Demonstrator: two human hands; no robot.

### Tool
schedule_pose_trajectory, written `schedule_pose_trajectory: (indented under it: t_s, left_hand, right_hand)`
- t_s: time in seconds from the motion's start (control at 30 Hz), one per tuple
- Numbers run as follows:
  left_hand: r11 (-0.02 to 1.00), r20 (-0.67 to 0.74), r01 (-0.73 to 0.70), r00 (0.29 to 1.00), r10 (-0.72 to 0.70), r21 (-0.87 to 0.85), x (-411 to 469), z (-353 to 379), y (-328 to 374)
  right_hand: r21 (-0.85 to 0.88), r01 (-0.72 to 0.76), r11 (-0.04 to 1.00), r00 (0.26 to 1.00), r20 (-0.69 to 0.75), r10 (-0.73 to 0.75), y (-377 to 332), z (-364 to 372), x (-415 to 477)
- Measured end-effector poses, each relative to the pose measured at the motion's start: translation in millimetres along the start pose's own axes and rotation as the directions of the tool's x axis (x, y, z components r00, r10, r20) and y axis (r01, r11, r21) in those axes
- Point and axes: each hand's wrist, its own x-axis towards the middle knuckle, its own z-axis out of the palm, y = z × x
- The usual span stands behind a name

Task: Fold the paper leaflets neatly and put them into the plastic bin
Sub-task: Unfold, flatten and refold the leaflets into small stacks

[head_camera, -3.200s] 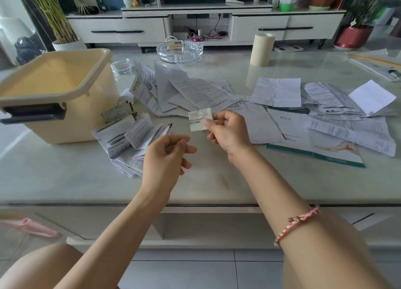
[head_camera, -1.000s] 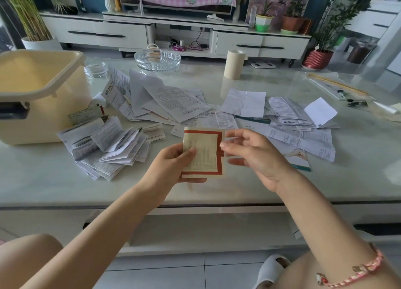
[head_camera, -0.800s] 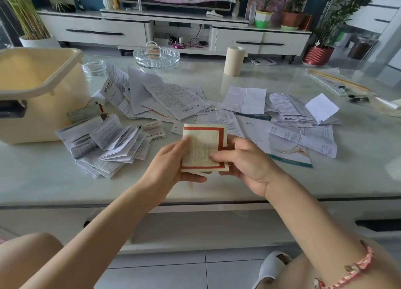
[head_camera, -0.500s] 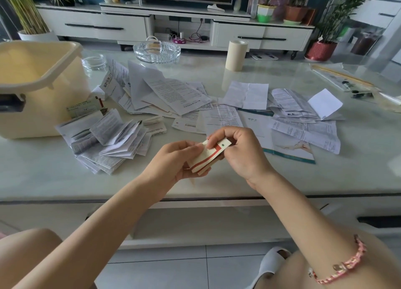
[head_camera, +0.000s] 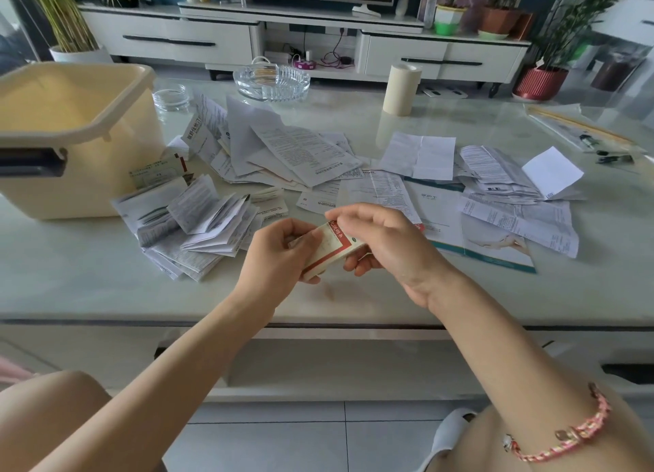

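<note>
From the head camera, both hands meet over the near edge of the table (head_camera: 106,277), about midway along it. Between them is a small folded leaflet (head_camera: 331,250), cream with a red border, tilted so its right end sits higher than its left. It is held just above the surface, not resting on it.

The left hand (head_camera: 279,255) grips the leaflet's lower left end, with the thumb laid on top and the fingers curled underneath. The right hand (head_camera: 385,245) pinches the upper right end between thumb and forefinger. Its other fingers are curled below the paper, loosely together.

The bin (head_camera: 116,174), pale yellow and open, stands at the left edge, well apart from the hands. A dark handle shows on its near side. Just beside its near right corner lies a pile of folded leaflets (head_camera: 198,227), fanned and overlapping.

Towards the middle of the surface is a heap of unfolded sheets (head_camera: 290,149), lying flat and crossing one another. More sheets (head_camera: 495,188) spread towards the right edge, partly covering a teal-edged brochure (head_camera: 495,255).

Near the far edge sit a glass ashtray (head_camera: 272,82), a smaller glass dish (head_camera: 171,96) close to the bin, and an upright cream roll (head_camera: 401,89).
</note>
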Motion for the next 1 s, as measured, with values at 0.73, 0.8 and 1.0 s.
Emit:
schedule_pose_trajectory:
  t_s: [0.73, 0.8, 1.0]
  left_hand:
    - [0.963, 0.058, 0.232, 0.972, -0.226, -0.140, -4, -43, 9]
    - [0.962, 0.096, 0.242, 0.968, -0.231, -0.124, -5, -42, 10]
    - [0.964, 0.113, 0.246, 0.966, -0.234, -0.104, -3, -43, 10]
  right_hand:
    - [0.328, 0.077, 0.941, 0.948, -0.317, 0.033, -2, 37, 94]
    - [0.270, 0.042, 0.962, 0.945, -0.322, 0.049, 4, 53, 108]
    - [-0.480, -0.025, 0.877, 0.975, -0.207, -0.086, 13, 69, 117]
